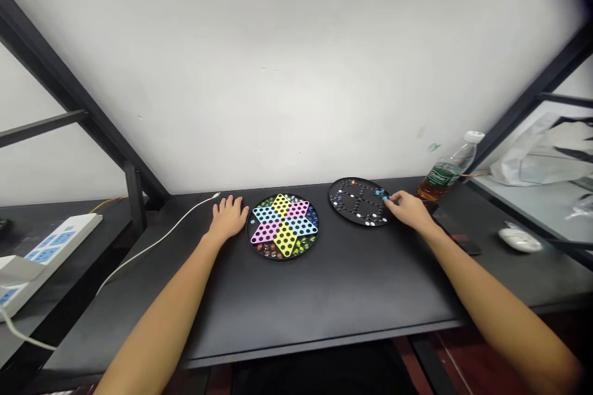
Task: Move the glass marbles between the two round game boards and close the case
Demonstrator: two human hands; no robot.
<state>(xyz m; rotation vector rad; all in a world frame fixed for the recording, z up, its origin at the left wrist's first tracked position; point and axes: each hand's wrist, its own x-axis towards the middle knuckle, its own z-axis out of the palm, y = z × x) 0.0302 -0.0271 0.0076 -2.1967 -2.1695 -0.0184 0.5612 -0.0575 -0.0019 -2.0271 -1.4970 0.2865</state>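
Note:
My left hand (228, 217) rests flat on the black table, its fingers spread, just left of a round Chinese checkers board (283, 225). That board carries a star in yellow, pink and blue with dark holes, and coloured marbles fill the spaces around it. Over the right edge of a round black board (356, 210), my right hand (410, 208) pinches with thumb and forefinger beside several blue marbles (380, 192). What is between those fingertips, if anything, is too small to make out. White marbles (370, 220) sit along the near edge of the black board.
Right of the black board stands a bottle (447, 170) of brown drink, with a dark phone (466, 245) and a white mouse (519, 239) nearer. A white cable (157, 241) crosses the table's left part. A power strip (50, 253) lies further left. Black metal frames flank both sides.

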